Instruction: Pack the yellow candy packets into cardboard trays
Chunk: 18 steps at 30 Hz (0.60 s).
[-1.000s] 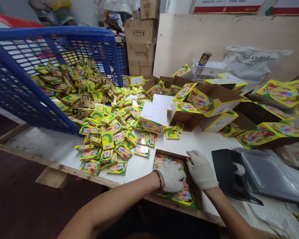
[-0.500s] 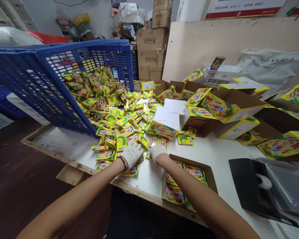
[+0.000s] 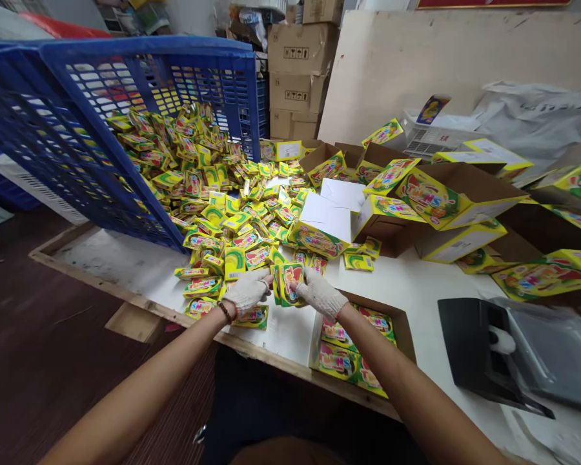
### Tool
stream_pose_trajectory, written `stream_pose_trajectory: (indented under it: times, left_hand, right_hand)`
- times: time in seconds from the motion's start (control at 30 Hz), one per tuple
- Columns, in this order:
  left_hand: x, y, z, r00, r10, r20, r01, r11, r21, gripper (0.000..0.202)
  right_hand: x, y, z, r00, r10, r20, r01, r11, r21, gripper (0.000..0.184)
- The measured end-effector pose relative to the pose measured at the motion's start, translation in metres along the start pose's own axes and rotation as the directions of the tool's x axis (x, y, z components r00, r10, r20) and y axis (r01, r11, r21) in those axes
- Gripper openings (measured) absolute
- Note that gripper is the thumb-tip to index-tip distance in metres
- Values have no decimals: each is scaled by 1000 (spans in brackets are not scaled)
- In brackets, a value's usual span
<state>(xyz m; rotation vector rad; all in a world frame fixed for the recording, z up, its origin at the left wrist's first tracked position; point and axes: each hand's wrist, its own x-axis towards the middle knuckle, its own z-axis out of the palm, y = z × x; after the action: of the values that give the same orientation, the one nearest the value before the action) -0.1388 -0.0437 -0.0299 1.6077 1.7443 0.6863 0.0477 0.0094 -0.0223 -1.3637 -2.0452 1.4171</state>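
My right hand (image 3: 323,294), in a white knit glove, grips a small stack of yellow-green printed boxes (image 3: 289,284), its thumb across the front one. The stack is held upright just above the white table. My left hand (image 3: 248,292), also gloved and with a beaded bracelet at the wrist, is open, fingertips stretched to the stack's left edge; whether they touch it is hard to tell. Beneath that hand another small box (image 3: 254,317) lies flat. Right of the stack, an open carton (image 3: 403,329) holds several of the same boxes in rows, partly covered by my right forearm.
A tilted blue plastic crate (image 3: 140,219) spills a heap of small boxes (image 3: 193,161) onto the table. Empty printed display cartons (image 3: 436,200) crowd the back right. A black tape dispenser (image 3: 469,349) stands at right. Brown cardboard boxes (image 3: 297,84) are stacked behind.
Both hands have risen off the table, and my right hand now holds up a small stack of boxes. The view has tipped downward slightly.
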Motion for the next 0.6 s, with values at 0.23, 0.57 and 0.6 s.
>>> stream_pose_trajectory:
  times: [0.23,0.57,0.6]
  left_hand:
    - [-22,-11,15,956,120,269,-257,786,562,16]
    - [20,6,22,916,6,402,-205,867,454,15]
    - [20,6,21,908,-5,419,-186,892,413,21]
  right_hand:
    - [-22,-6,-48,997,-74,4,74,997,8,29]
    - [-54,-12,41,912,-150,382,406,461,-789,28]
    - [-54,-10,47,919,-164,359,394,445,-804,30]
